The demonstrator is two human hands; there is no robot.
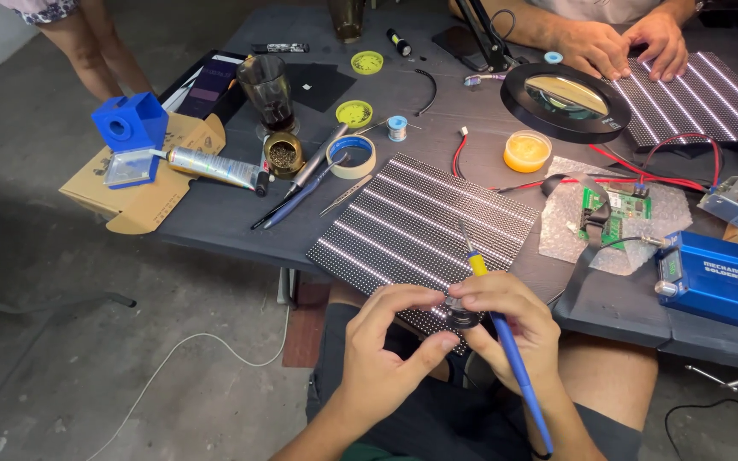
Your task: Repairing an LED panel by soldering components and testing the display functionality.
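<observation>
Grey concrete floor lies under a dark counter (215, 218) crowded with electronics work.

At its near edge, over the person's lap, the right hand (506, 329) is closed around a blue-handled soldering iron (506, 337), whose yellow collar and thin tip rise above the fingers; the handle's lower end runs down past the wrist and out of sight at the frame's bottom. The left hand (390, 341) is curled, with thumb and fingertips pinched on a small dark round part (461, 318) between the two hands. Fingers cover most of that part, so its kind is hard to make out.

Just behind the hands, a dotted light panel (420, 226) lies flat on the counter with its near corner hidden under the knuckles. To its right sits a green circuit board (612, 213) on bubble wrap, then a blue metal box (719, 277) cut off by the frame's right edge. Further back stand an orange pot (526, 151) and a round magnifier lamp (564, 96).

At the far side, another person's two hands (625, 43) rest on a second light panel (702, 98); that person's body is cropped away. Left of the near panel lie a tape roll (352, 155), pens (301, 192) and a glue tube (215, 166).
</observation>
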